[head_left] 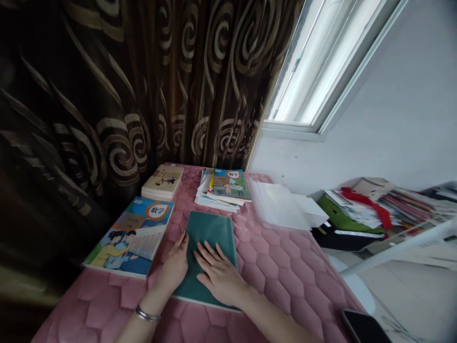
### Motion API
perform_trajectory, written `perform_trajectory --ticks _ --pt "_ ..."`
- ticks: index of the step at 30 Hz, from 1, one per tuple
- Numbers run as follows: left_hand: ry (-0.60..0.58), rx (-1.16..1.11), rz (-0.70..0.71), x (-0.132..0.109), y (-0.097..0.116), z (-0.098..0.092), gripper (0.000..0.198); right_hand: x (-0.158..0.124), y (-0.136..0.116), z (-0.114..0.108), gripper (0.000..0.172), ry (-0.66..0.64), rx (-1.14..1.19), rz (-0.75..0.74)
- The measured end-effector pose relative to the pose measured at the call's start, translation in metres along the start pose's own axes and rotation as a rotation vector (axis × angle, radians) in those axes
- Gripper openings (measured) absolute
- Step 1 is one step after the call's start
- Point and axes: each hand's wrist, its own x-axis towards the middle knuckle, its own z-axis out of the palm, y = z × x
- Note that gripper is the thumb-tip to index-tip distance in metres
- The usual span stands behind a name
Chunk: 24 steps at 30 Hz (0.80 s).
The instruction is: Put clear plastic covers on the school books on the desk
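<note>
A dark green book [210, 228] lies closed on the pink quilted tabletop [278, 271]. My right hand [217, 274] rests flat on its cover with the fingers spread. Along the book's left edge lies my left hand [176, 262], fingers stretched forward and holding nothing; a silver bracelet is on that wrist. To the left is a large blue textbook [137, 236] with cartoon children on its cover. Behind it sits a stack of tan booklets [162, 182]. Beyond the green book, a smaller blue textbook [228, 185] lies on loose papers and booklets.
Clear plastic sleeves [278, 205] and a white box [310, 210] are at the table's back right. A phone [364, 327] lies at the near right corner. Right of the table is a shelf of papers and a green bag [335, 214]. A patterned curtain [171, 85] hangs behind.
</note>
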Motion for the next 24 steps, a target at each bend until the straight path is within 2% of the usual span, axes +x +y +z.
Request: perform_trajectory --ticks 3,6,9,11,14,20,22,24 --pt "-0.035 0.22 -0.064 -0.008 0.016 -0.002 0.062 0.034 0.013 -0.001 0.053 -0.012 -0.01 -0.044" --pt "-0.037 0.338 -0.098 -0.015 0.024 -0.005 0.062 0.079 0.033 -0.005 0.052 -0.062 -0.024 -0.004" --pt "0.008 0.388 -0.087 -0.024 0.019 -0.003 0.061 0.118 0.049 -0.01 0.054 -0.104 -0.047 0.076" --pt "0.041 0.406 -0.073 -0.032 0.011 0.0 0.058 0.132 0.052 -0.011 0.056 -0.107 -0.057 0.119" --pt "0.099 0.392 -0.046 -0.041 0.0 0.005 0.052 0.129 0.046 -0.007 0.058 -0.106 -0.058 0.103" --pt "0.139 0.379 -0.041 -0.042 -0.007 0.013 0.051 0.077 0.012 0.013 0.058 -0.077 -0.004 -0.173" --pt "0.141 0.395 -0.027 -0.041 -0.007 0.013 0.05 0.068 0.006 0.017 0.057 -0.05 0.011 -0.189" --pt "0.144 0.422 -0.019 -0.041 -0.005 0.009 0.05 0.064 0.009 0.015 0.055 -0.001 0.01 -0.114"
